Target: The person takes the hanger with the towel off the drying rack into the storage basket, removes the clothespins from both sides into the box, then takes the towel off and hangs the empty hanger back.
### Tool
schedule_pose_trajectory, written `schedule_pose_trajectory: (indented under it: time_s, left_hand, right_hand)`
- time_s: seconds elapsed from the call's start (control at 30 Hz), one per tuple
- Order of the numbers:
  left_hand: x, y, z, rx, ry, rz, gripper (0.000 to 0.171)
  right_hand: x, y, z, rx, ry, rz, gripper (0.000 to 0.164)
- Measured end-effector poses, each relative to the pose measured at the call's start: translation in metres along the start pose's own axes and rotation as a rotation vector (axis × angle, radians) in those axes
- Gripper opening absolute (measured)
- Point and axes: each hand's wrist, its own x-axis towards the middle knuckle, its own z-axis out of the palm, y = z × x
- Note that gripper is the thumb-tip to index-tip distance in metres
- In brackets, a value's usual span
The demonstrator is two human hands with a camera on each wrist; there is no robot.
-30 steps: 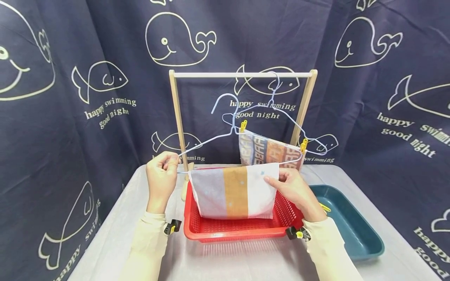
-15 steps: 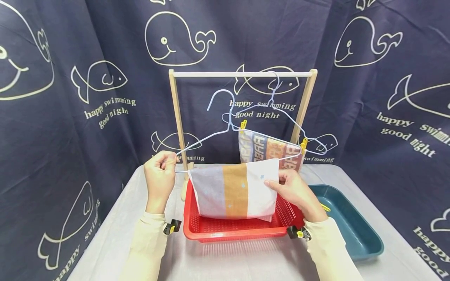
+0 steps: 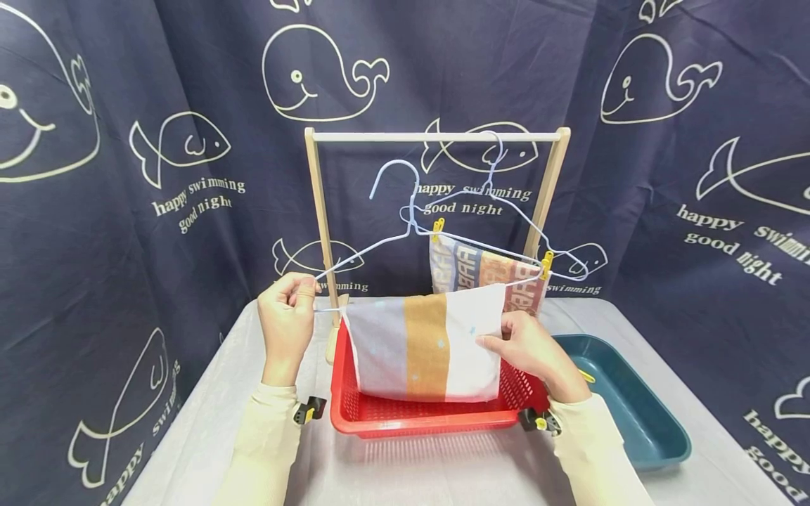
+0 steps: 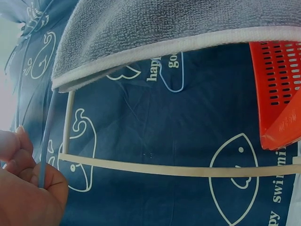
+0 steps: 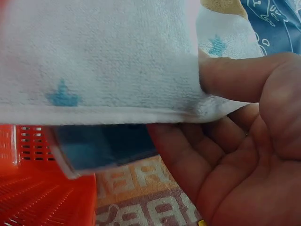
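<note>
A striped towel [image 3: 425, 344] in grey, mustard and white hangs folded over the bottom bar of a light blue wire hanger [image 3: 377, 245]. My left hand [image 3: 287, 313] grips the left end of this hanger, whose hook points up. With thumb and fingers my right hand [image 3: 530, 346] pinches the towel's white right edge; the right wrist view shows the thumb on the front layer [image 5: 221, 77]. Behind it, a second blue hanger [image 3: 514, 204] hangs from the rack, a patterned towel [image 3: 522, 299] fixed to it by two yellow clothespins [image 3: 547, 264].
Below the striped towel stands a red basket [image 3: 430, 426]. A teal tray [image 3: 639, 414] holding something yellow lies to the right. The wooden rack [image 3: 436, 137] rises at the back, in front of a dark curtain [image 3: 190, 63].
The held hanger's hook has shifted slightly left and up, my left hand a little left. The towel's front layer now hangs slightly lower, and my right hand is slightly lower on its edge.
</note>
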Motion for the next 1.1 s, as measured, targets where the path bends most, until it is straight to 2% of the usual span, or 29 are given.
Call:
schedule_pose_trajectory:
  time_s: [0.33,0.57,0.7,0.93,1.1]
  left_hand:
    - [0.0001,0.0006,0.0,-0.006,-0.005,0.014,0.018]
    - [0.0013,-0.0001,-0.001,-0.007,0.006,0.013,0.018]
    - [0.0016,-0.0001,-0.0014,-0.014,-0.002,0.006,0.018]
    - [0.0016,0.0001,-0.0023,-0.019,-0.014,-0.004,0.018]
    - [0.0018,0.0001,-0.0032,-0.022,-0.016,-0.013,0.019]
  right_hand:
    - [-0.0009,0.0024,0.0013,-0.061,-0.048,-0.084,0.015]
    - [-0.002,0.0016,0.0014,-0.102,-0.074,-0.125,0.026]
    - [-0.0025,0.0006,0.0008,-0.113,-0.068,-0.128,0.031]
    - [-0.001,0.0015,0.0009,-0.1,-0.084,-0.107,0.024]
    - [-0.0018,0.0007,-0.0007,0.0,-0.123,-0.051,0.018]
